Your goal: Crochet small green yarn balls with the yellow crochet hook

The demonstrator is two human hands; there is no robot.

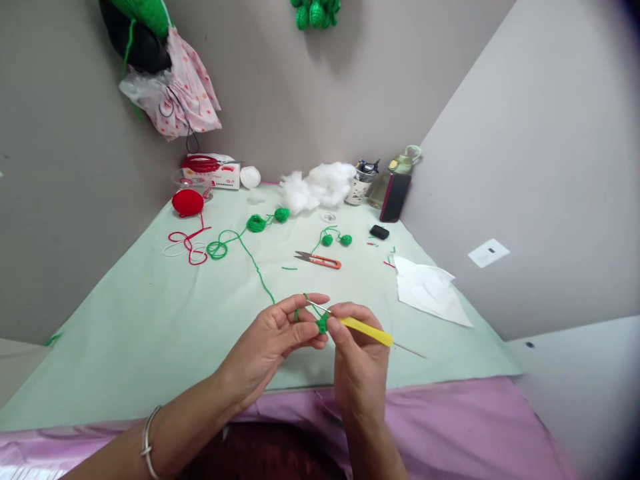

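Between the thumb and fingers of my left hand (273, 343) is a small green crochet piece (323, 324). Green yarn (259, 270) loops over my left index finger and trails back across the table to a green yarn ball (257, 223). My right hand (361, 353) is closed round the yellow handle of a crochet hook (367, 330). The hook's metal shaft points left, with its tip by the raised left index finger and the yarn. My fingers partly cover the green piece.
Orange thread snips (320, 260) lie beyond my hands, near two small green crochet balls (337, 240). White stuffing (320, 187), a pen cup (360, 185), a phone (395, 198) and a bottle (400, 175) stand behind. Red yarn (188, 202) sits left; white paper (430, 290) lies right.
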